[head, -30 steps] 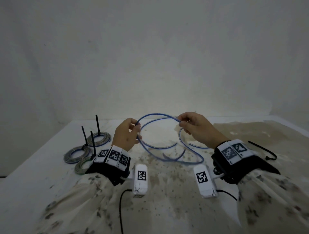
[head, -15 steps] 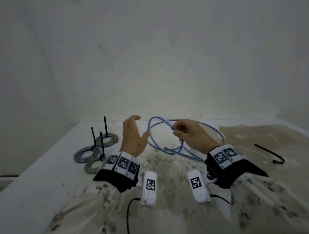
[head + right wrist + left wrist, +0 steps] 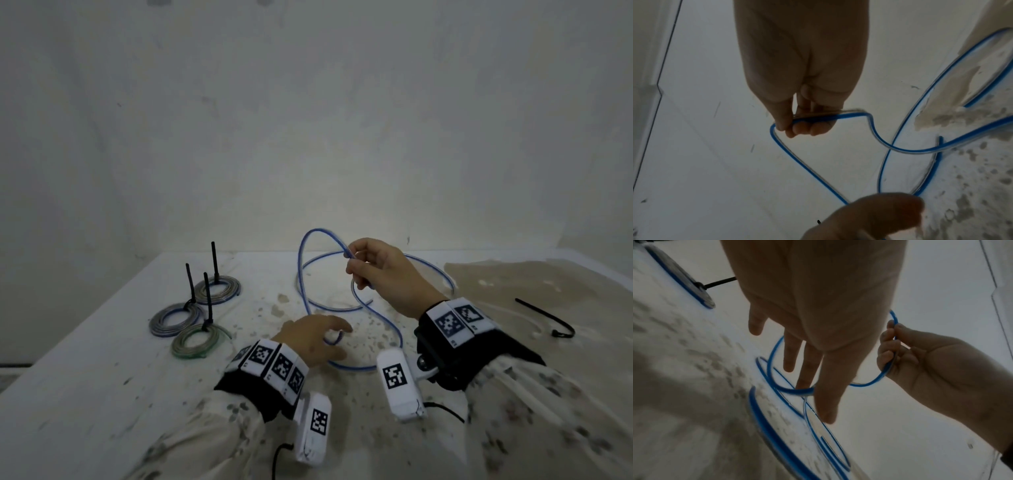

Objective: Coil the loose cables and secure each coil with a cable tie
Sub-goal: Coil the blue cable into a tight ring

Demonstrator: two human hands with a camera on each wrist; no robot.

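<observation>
A loose blue cable (image 3: 300, 260) sprawls in wide loops over the white table (image 3: 102, 377). My right hand (image 3: 352, 270) holds it raised above the table, fingers and thumb curled round two strands; the right wrist view shows that grip (image 3: 797, 125) with the cable (image 3: 910, 150) trailing down. My left hand (image 3: 337, 339) hovers low over the table. Its fingers are straight and touch a near bend of the cable (image 3: 797, 391) without closing on it. A loose black cable tie (image 3: 544, 314) lies on the table at the right.
Three coiled cables (image 3: 157, 325), each bound by an upright black tie, lie close together at the table's left. A brown stained patch (image 3: 513, 274) covers the table's right part. A pale wall rises right behind the table.
My left hand has let go of the cable and dropped low to a near loop on the table. My right hand has kept its grip and lifted its strands higher.
</observation>
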